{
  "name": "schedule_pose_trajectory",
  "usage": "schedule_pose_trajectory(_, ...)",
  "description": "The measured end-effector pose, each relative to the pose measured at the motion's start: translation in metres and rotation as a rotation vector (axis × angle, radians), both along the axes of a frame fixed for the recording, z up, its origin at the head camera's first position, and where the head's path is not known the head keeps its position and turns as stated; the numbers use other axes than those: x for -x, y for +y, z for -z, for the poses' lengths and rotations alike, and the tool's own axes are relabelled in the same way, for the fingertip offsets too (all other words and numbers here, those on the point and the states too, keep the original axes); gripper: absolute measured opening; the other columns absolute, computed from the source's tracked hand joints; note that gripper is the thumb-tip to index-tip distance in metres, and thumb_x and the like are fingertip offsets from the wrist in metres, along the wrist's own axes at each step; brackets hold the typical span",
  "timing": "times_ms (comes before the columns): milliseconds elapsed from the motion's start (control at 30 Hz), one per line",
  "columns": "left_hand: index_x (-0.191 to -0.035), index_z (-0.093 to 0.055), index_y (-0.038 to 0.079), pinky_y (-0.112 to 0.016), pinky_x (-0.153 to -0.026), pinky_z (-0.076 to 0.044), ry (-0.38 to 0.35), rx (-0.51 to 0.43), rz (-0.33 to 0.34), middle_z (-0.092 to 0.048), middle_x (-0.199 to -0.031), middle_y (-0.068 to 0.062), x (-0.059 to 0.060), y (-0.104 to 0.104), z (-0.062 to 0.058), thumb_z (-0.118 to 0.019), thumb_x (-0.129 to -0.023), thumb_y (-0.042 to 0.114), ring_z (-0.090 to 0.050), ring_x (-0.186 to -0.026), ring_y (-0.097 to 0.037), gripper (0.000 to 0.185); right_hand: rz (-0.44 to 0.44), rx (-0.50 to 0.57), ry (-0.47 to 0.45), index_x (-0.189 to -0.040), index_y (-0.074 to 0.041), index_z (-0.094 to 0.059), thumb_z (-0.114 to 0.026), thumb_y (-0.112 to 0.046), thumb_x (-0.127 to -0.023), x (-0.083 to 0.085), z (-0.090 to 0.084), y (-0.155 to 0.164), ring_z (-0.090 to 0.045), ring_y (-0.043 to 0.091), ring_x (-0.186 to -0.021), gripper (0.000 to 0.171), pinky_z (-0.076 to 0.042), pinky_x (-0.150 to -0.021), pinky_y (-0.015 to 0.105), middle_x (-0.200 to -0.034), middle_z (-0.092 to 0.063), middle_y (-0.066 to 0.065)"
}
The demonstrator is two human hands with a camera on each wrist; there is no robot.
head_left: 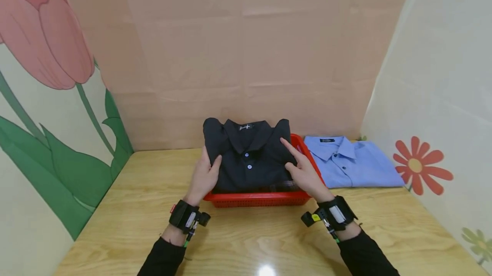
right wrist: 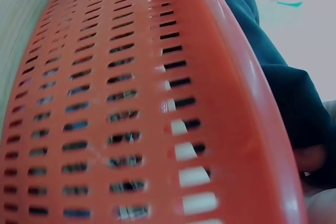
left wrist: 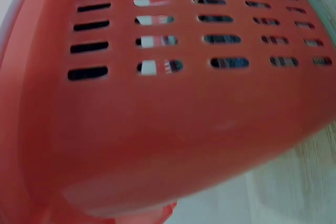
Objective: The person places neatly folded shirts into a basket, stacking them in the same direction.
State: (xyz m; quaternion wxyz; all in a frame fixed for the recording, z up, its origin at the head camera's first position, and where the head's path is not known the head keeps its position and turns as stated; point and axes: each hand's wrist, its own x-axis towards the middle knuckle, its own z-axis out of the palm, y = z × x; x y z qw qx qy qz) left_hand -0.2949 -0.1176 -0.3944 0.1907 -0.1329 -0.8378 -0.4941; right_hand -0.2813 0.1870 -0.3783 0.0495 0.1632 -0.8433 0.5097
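A folded black collared shirt [head_left: 250, 173] with white buttons is tilted up over the red plastic basket [head_left: 259, 200], collar at the top. My left hand [head_left: 203, 177] holds its left side, thumb in front and the other fingers hidden behind. At the shirt's right side my right hand [head_left: 305, 175] holds on, with its index finger stretched along the cloth and some fingers hidden. The slotted basket wall [left wrist: 157, 124] fills the left wrist view. In the right wrist view, dark cloth [right wrist: 289, 98] shows beyond the basket rim [right wrist: 247, 77], with a fingertip against it.
A folded light blue shirt [head_left: 346, 162] lies right of the basket on the wooden table [head_left: 161, 182]. Dark patterned cloth [head_left: 284, 186] shows inside the basket under the black shirt. A brown-papered wall [head_left: 246, 54] stands behind, with flower-printed panels at both sides.
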Motion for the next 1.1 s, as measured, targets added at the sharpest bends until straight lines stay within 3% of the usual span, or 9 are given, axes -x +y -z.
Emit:
schedule_pose_trajectory(100, -0.152, -0.027, 0.008, -0.049, -0.110, -0.039, -0.030, 0.001, 0.044, -0.047, -0.148, -0.018, 0.001, 0.003, 0.000, -0.053, -0.102, 0.026, -0.051, -0.131, -0.030, 0.060, 0.018, -0.027, 0.016, -0.154, -0.040, -0.025, -0.045, 0.000, -0.097, -0.001, 0.000, 0.007, -0.034, 0.022, -0.038, 0.072, -0.035, -0.039, 0.031, -0.122, -0.054, 0.019)
schedule_pose_trajectory(233, -0.156, -0.020, 0.011, -0.049, -0.113, -0.034, -0.094, 0.021, 0.100, -0.042, -0.151, -0.017, 0.003, 0.005, 0.000, -0.051, -0.103, 0.027, -0.045, -0.136, -0.030, 0.064, 0.031, -0.058, 0.037, -0.154, -0.040, -0.026, -0.044, 0.003, -0.095, 0.001, 0.003, 0.015, -0.034, 0.023, -0.038, 0.074, -0.035, -0.039, 0.031, -0.157, -0.032, 0.004)
schedule_pose_trajectory(400, -0.157, -0.016, 0.010, -0.050, -0.113, -0.035, -0.190, 0.093, 0.154, -0.041, -0.152, -0.017, 0.007, 0.004, 0.000, -0.046, -0.104, 0.029, -0.047, -0.135, -0.032, 0.064, 0.032, -0.077, 0.039, -0.154, -0.038, -0.026, -0.042, 0.004, -0.095, 0.004, 0.007, 0.020, -0.033, 0.020, -0.038, 0.075, -0.035, -0.039, 0.030, -0.143, -0.043, 0.015)
schedule_pose_trajectory(467, -0.157, -0.012, 0.010, -0.050, -0.113, -0.033, -0.223, 0.123, 0.176, -0.038, -0.154, -0.017, 0.010, 0.004, 0.000, -0.045, -0.104, 0.029, -0.045, -0.136, -0.033, 0.065, 0.035, -0.081, 0.017, -0.156, -0.032, -0.025, -0.042, 0.004, -0.095, -0.001, 0.001, 0.018, -0.032, 0.016, -0.037, 0.072, -0.034, -0.039, 0.029, -0.120, -0.050, 0.020)
schedule_pose_trajectory(600, -0.157, -0.011, 0.007, -0.050, -0.114, -0.033, -0.242, 0.179, 0.199, -0.039, -0.153, -0.019, 0.015, 0.007, 0.000, -0.046, -0.104, 0.028, -0.047, -0.134, -0.034, 0.067, 0.029, -0.081, -0.016, -0.157, -0.022, -0.024, -0.041, 0.005, -0.096, -0.007, -0.004, 0.018, -0.032, 0.011, -0.037, 0.069, -0.034, -0.039, 0.029, -0.116, -0.049, 0.019)
schedule_pose_trajectory(633, -0.157, -0.011, 0.006, -0.050, -0.114, -0.034, -0.239, 0.193, 0.203, -0.041, -0.152, -0.019, 0.016, 0.007, 0.000, -0.046, -0.104, 0.028, -0.048, -0.133, -0.034, 0.066, 0.029, -0.081, -0.019, -0.157, -0.020, -0.024, -0.041, 0.005, -0.096, -0.007, -0.004, 0.018, -0.032, 0.011, -0.037, 0.068, -0.034, -0.038, 0.029, -0.105, -0.047, 0.020)
schedule_pose_trajectory(767, -0.154, -0.016, 0.003, -0.048, -0.111, -0.037, -0.197, 0.237, 0.212, -0.048, -0.145, -0.022, 0.019, 0.009, 0.000, -0.046, -0.104, 0.025, -0.053, -0.127, -0.034, 0.062, 0.038, -0.099, -0.012, -0.157, -0.031, -0.022, -0.042, 0.002, -0.097, 0.002, 0.010, 0.025, -0.032, 0.015, -0.037, 0.071, -0.035, -0.039, 0.030, -0.093, -0.050, 0.015)
schedule_pose_trajectory(867, -0.153, -0.018, 0.001, -0.048, -0.110, -0.039, -0.182, 0.263, 0.206, -0.050, -0.142, -0.024, 0.019, 0.009, 0.001, -0.047, -0.104, 0.022, -0.055, -0.124, -0.035, 0.060, 0.058, -0.140, -0.025, -0.155, -0.037, -0.022, -0.045, 0.000, -0.096, 0.004, 0.012, 0.026, -0.034, 0.019, -0.038, 0.073, -0.036, -0.041, 0.030, -0.070, -0.037, 0.008)
schedule_pose_trajectory(1100, -0.147, -0.025, 0.000, -0.047, -0.097, -0.049, -0.191, 0.323, 0.202, -0.060, -0.127, -0.026, 0.020, 0.009, 0.001, -0.047, -0.104, 0.020, -0.064, -0.105, -0.032, 0.052, 0.083, -0.225, -0.064, -0.155, -0.038, -0.021, -0.046, -0.002, -0.096, 0.004, 0.011, 0.025, -0.036, 0.020, -0.042, 0.074, -0.037, -0.045, 0.030, -0.069, -0.033, 0.006)
